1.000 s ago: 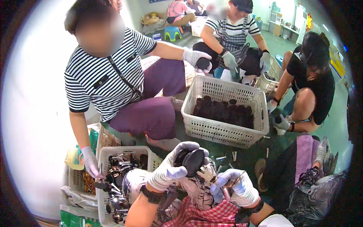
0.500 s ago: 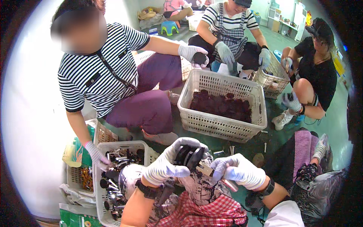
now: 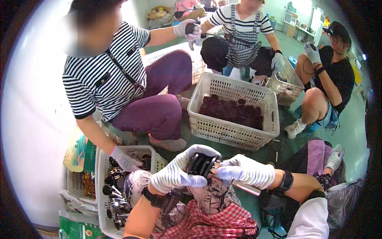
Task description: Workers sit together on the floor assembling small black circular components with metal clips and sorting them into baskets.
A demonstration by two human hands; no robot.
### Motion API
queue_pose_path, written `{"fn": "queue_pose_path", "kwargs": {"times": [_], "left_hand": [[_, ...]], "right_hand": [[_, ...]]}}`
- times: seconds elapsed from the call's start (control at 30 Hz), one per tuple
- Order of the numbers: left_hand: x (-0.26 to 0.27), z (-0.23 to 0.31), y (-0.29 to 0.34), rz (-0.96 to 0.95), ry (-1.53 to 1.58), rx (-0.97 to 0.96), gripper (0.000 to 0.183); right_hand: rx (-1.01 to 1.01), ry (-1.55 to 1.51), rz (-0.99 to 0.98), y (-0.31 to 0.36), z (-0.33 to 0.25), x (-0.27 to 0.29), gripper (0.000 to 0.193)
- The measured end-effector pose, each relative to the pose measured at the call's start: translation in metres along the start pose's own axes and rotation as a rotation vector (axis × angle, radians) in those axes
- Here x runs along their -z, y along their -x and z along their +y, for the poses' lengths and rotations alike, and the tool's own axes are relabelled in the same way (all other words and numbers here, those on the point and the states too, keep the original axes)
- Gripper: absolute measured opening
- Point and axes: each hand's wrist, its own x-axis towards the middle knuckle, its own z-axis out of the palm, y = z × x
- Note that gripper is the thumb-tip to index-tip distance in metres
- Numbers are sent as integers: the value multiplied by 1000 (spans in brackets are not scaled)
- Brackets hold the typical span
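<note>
My left hand (image 3: pixel 184 169), in a striped knit glove, is closed around a round, grooved black part (image 3: pixel 201 164) above my lap. My right hand (image 3: pixel 246 172), gloved alike, grips a slim flat tool with a pale handle (image 3: pixel 250 189). The tool's metal end (image 3: pixel 215 168) meets the right side of the black part; whether it cuts or only touches cannot be seen. Beneath both hands lie my patterned clothing (image 3: pixel 213 195) and a red checked cloth (image 3: pixel 215 221).
A white crate (image 3: pixel 232 135) of black round parts stands ahead. At my left, another crate (image 3: pixel 101 207) holds black pieces with shiny stems, and a co-worker's gloved hand (image 3: pixel 125 159) reaches into it. Several co-workers sit around; a gloved hand (image 3: pixel 334 159) is near on the right.
My right hand has shifted slightly left and up, bringing the tool against the black part. The co-worker at left has raised one hand and moved the other further into the crate.
</note>
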Motion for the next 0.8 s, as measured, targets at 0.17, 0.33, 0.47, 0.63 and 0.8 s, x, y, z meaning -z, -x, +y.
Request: {"fn": "queue_pose_path", "kwargs": {"times": [0.17,0.33,0.47,0.63,0.8], "left_hand": [[2,2,11,-24,-32,1,75],[5,-4,19,51,89,-58,75],[9,-8,23,77,11,-87,73],[11,-9,29,51,12,-63,71],[10,-11,30,33,89,-50,72]], "right_hand": [[144,-260,-56,3,-6,-13,40],[104,-260,36,3,0,-20,43],[78,-179,47,-6,11,-19,44],[24,-130,82,-13,17,-23,46],[135,-180,31,-5,18,-30,46]]}}
